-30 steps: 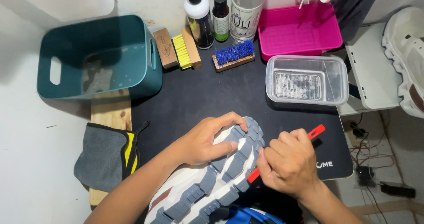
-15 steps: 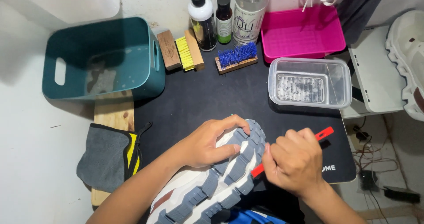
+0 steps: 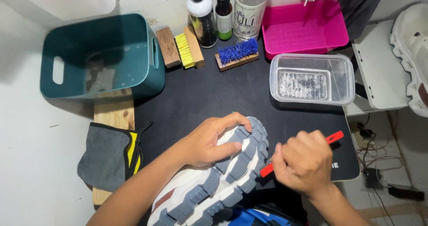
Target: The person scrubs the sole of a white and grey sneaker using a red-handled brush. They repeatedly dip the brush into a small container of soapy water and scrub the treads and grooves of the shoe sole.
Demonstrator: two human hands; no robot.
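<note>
A sneaker (image 3: 223, 181) lies sole up on the black mat (image 3: 209, 96), its white sole set with grey tread blocks. My left hand (image 3: 209, 139) rests flat on the toe end of the sole and holds the shoe down. My right hand (image 3: 305, 163) is closed around a thin red tool (image 3: 333, 137). One red end sticks out past my knuckles to the right. The other end (image 3: 266, 170) touches the sole's right edge near the toe.
A teal tub (image 3: 96, 59) stands at the back left. Two wooden brushes (image 3: 185, 50), a blue-bristled brush (image 3: 237, 54), three bottles (image 3: 223, 14), a pink tray (image 3: 303, 27) and a clear lidded box (image 3: 312, 79) line the back. A grey cloth (image 3: 109, 157) lies left. Another white shoe (image 3: 412, 52) sits far right.
My right hand and the red tool have shifted slightly down and left along the sole's edge. My left hand stays pressed on the toe.
</note>
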